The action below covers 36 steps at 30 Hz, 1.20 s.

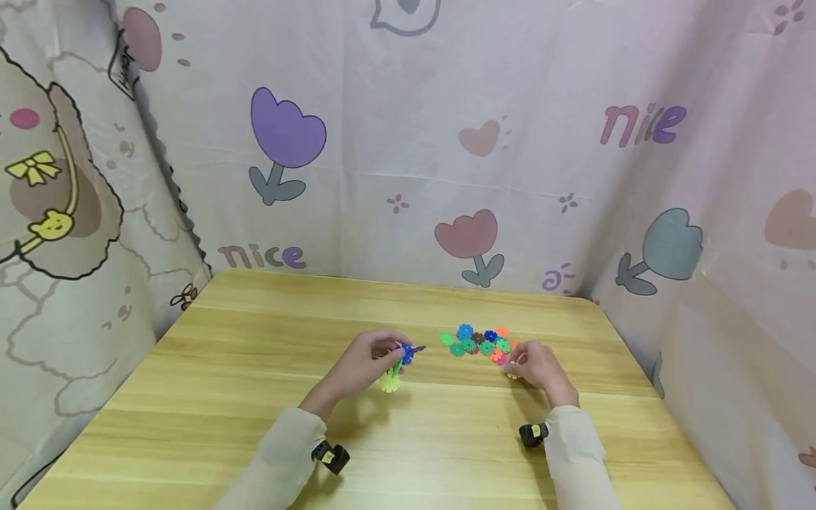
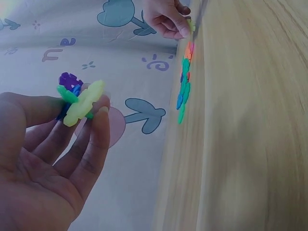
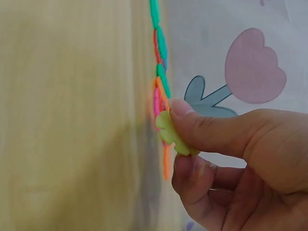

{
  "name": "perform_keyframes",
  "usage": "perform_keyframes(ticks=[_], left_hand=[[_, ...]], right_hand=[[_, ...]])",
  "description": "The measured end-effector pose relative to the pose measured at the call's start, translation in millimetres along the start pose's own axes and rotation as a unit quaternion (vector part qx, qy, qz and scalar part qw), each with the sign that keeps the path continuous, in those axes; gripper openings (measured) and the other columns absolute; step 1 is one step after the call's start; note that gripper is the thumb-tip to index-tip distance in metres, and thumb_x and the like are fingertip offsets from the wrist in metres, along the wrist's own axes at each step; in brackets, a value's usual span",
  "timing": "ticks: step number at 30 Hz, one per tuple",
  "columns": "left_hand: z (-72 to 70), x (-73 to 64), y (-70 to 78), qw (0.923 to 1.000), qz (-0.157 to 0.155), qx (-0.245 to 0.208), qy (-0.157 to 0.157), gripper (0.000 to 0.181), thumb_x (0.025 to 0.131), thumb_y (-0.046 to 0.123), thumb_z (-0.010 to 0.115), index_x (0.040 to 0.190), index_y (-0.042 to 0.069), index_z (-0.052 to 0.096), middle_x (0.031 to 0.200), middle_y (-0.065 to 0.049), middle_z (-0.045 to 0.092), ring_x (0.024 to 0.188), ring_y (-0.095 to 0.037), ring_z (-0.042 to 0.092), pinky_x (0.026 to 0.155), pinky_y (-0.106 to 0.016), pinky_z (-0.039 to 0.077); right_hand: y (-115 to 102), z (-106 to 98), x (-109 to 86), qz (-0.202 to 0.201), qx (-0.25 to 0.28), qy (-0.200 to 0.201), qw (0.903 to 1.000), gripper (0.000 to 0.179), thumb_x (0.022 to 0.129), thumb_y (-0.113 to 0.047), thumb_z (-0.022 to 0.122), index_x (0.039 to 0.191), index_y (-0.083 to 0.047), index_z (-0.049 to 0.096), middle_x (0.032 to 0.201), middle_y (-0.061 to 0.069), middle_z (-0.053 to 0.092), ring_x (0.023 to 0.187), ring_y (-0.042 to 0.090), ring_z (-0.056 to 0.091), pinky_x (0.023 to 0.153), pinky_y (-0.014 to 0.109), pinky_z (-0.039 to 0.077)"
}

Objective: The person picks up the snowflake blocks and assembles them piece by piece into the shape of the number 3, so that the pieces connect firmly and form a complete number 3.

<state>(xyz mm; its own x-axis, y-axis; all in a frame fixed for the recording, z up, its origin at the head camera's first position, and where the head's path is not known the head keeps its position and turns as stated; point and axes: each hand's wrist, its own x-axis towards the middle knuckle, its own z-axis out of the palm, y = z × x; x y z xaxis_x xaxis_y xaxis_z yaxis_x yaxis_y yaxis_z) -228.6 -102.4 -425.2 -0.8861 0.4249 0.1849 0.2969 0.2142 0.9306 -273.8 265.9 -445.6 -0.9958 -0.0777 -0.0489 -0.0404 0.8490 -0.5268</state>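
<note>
My left hand (image 1: 365,363) holds a small cluster of joined snowflake-shaped plastic discs above the table. In the left wrist view the cluster shows a pale yellow disc (image 2: 85,103), a green disc (image 2: 67,94), blue parts and a purple disc (image 2: 70,80), pinched between thumb and fingertips. My right hand (image 1: 539,368) pinches a single yellow snowflake disc (image 3: 169,132) between thumb and index finger, close beside the loose discs. Those lie in a flat pile (image 1: 469,345) of green, blue, brown, orange and pink pieces, just left of and beyond the right hand.
A wood-grain table (image 1: 255,397) spreads under both hands. Behind it and at both sides hang pale printed curtains (image 1: 382,142) with tulips and hearts. Each wrist wears a small black camera, one at the left sleeve (image 1: 280,450) and one at the right sleeve (image 1: 575,446).
</note>
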Motion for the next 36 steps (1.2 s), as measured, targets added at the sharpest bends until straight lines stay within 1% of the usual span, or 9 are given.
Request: perform_keyframes(ticks=[3,6,8,11,14,17,22,27,36], left_hand=[[-0.2,-0.3,2.1,0.9999,-0.009,0.003,0.012,0.020,0.104,0.013,0.061,0.121,0.011,0.070,0.097,-0.012,0.075,0.087,-0.030,0.075,0.069,-0.026,0.061],[-0.5,-0.6,2.6,0.9998,-0.011,0.005,0.017,0.019,0.104,0.013,0.061,0.121,0.011,0.071,0.098,-0.017,0.075,0.084,-0.024,0.074,0.069,-0.026,0.060],[0.0,-0.5,2.2,0.9998,-0.006,0.005,0.015,0.019,0.104,0.013,0.061,0.120,0.011,0.071,0.099,-0.018,0.075,0.084,-0.022,0.074,0.069,-0.026,0.061],[0.1,-0.4,1.0,0.9999,0.003,0.009,0.011,0.018,0.104,0.012,0.061,0.119,0.010,0.071,0.098,-0.015,0.075,0.083,-0.021,0.074,0.069,-0.026,0.061],[0.3,-0.3,0.0,0.9998,0.010,0.013,0.007,0.017,0.104,0.011,0.061,0.117,0.009,0.071,0.097,-0.012,0.076,0.082,-0.021,0.075,0.069,-0.026,0.061],[0.8,0.2,-1.0,0.9998,0.013,0.011,0.004,0.017,0.104,0.011,0.061,0.117,0.008,0.071,0.099,-0.018,0.076,0.082,-0.023,0.075,0.069,-0.025,0.061],[2.0,1.1,-2.8,0.9999,0.013,0.000,-0.005,0.019,0.104,0.012,0.062,0.119,0.005,0.070,0.102,-0.028,0.073,0.085,-0.034,0.075,0.069,-0.024,0.060],[2.5,1.4,-4.4,0.9998,0.018,-0.001,-0.009,0.020,0.103,0.012,0.062,0.119,0.002,0.069,0.102,-0.029,0.073,0.087,-0.043,0.074,0.069,-0.023,0.060],[3.1,0.8,-3.1,0.9997,0.020,0.006,-0.014,0.020,0.103,0.014,0.063,0.119,0.003,0.069,0.102,-0.028,0.073,0.086,-0.038,0.075,0.070,-0.023,0.059]], right_hand=[[-6,-2,-1.7,-0.005,0.011,-0.005,0.9999,0.012,0.091,-0.017,0.079,0.093,-0.006,0.074,0.088,0.009,0.066,0.076,0.020,0.059,0.065,0.031,0.047],[-16,-2,-2.7,-0.012,0.031,-0.011,0.9994,0.011,0.094,-0.015,0.075,0.098,-0.005,0.074,0.082,0.009,0.064,0.065,0.017,0.060,0.059,0.029,0.049],[-22,-3,-4.1,-0.013,0.052,-0.014,0.9985,0.010,0.096,-0.011,0.072,0.102,-0.003,0.074,0.078,0.008,0.063,0.057,0.016,0.060,0.055,0.027,0.050],[-32,-3,-5.7,-0.022,0.070,-0.013,0.9972,0.012,0.098,-0.007,0.068,0.107,0.000,0.072,0.079,0.010,0.064,0.057,0.018,0.063,0.054,0.028,0.052],[-42,-4,-8.2,-0.036,0.085,-0.013,0.9957,0.014,0.098,-0.004,0.067,0.110,0.002,0.072,0.079,0.011,0.065,0.059,0.021,0.066,0.054,0.029,0.054],[-52,-4,-10.6,-0.055,0.086,-0.015,0.9946,0.014,0.098,-0.006,0.067,0.109,0.002,0.072,0.077,0.012,0.066,0.059,0.022,0.065,0.054,0.029,0.053],[-66,-5,-15.3,-0.081,0.097,-0.012,0.9919,0.014,0.099,-0.009,0.068,0.108,-0.001,0.074,0.079,0.012,0.069,0.060,0.017,0.063,0.055,0.027,0.053],[-80,-5,-21.3,-0.106,0.121,-0.007,0.9869,0.013,0.099,-0.004,0.066,0.108,0.001,0.074,0.084,0.012,0.070,0.063,0.014,0.063,0.058,0.029,0.056],[-100,-1,-28.9,-0.154,0.141,-0.004,0.9779,0.014,0.099,-0.002,0.065,0.110,0.000,0.074,0.084,0.010,0.071,0.064,0.011,0.061,0.058,0.023,0.054]])
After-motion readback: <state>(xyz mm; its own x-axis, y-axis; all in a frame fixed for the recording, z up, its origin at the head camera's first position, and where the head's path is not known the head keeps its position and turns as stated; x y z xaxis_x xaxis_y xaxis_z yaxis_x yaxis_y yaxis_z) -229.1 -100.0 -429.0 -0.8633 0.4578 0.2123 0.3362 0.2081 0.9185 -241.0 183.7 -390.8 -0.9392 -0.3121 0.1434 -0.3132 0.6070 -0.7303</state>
